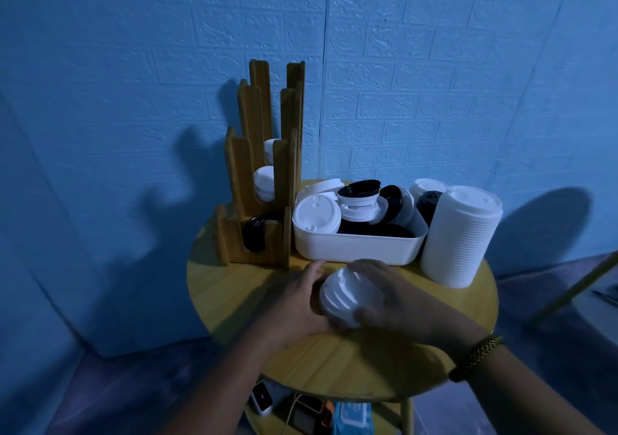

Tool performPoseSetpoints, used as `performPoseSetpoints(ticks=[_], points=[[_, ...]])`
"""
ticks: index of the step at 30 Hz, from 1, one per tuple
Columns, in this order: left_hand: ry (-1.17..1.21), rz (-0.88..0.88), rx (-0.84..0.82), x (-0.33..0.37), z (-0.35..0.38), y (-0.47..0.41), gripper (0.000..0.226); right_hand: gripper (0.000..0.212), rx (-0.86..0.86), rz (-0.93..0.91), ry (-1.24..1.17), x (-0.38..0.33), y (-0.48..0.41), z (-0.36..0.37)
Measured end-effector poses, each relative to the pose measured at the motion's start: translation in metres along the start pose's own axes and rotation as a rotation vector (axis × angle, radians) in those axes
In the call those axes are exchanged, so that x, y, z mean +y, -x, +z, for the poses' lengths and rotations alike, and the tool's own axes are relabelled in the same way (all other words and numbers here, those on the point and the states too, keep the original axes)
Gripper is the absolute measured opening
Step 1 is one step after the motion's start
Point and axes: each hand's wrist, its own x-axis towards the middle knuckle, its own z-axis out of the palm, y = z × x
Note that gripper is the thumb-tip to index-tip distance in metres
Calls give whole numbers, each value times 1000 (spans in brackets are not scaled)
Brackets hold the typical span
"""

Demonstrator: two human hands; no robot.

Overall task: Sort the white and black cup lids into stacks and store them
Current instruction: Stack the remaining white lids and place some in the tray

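A small stack of white lids (344, 295) is tilted above the round wooden table (234, 287), held between both hands. My left hand (297, 304) cups its left side and my right hand (394, 297) curls over its right side and top. Behind them a white bin (357, 247) holds mixed white and black lids. The wooden tiered holder (264, 180) on the left has black lids (254, 234) in its front slot and white lids (264, 183) in the slots behind.
A tall stack of white lids (461, 234) stands right of the bin, with a black stack (429, 205) and another white one behind it. A blue wall rises just behind the table. Small devices lie on the shelf (301, 411) under the table.
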Motion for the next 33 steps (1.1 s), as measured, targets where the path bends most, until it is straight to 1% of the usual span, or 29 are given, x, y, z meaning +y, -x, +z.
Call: performPoseSetpoints(ticks=[2,4,6,9,14,16,18,20,24,27,29,31,33], points=[[-12,-3,5,0,-1,0,114,67,79,15,-61,-2,-3,8],[-29,-12,3,1,-2,1,112,61,145,13,-49,-2,-8,13],[-43,-13,5,0,-2,1,113,61,126,-16,-35,-4,-11,12],[-45,-8,10,1,-1,1,114,65,68,-33,12,-5,-17,9],[-60,-1,10,1,-1,1,114,68,48,-36,90,-2,-20,10],[-100,13,20,2,-1,1,107,72,95,-14,98,0,-18,14],[-98,16,23,2,-2,2,101,78,186,7,132,0,-15,19],[-121,25,15,3,-3,3,99,81,246,15,149,-1,-12,24],[-169,52,-26,6,-4,5,111,79,203,0,81,-2,-10,22],[-107,35,-38,9,-4,5,116,74,131,0,44,-1,-8,17],[-80,25,-38,9,-4,4,117,69,112,14,32,-2,-7,15],[-79,20,-36,8,-4,4,118,71,157,18,75,-5,-6,16],[-84,14,-40,8,-4,4,118,80,227,36,147,-8,-7,21]])
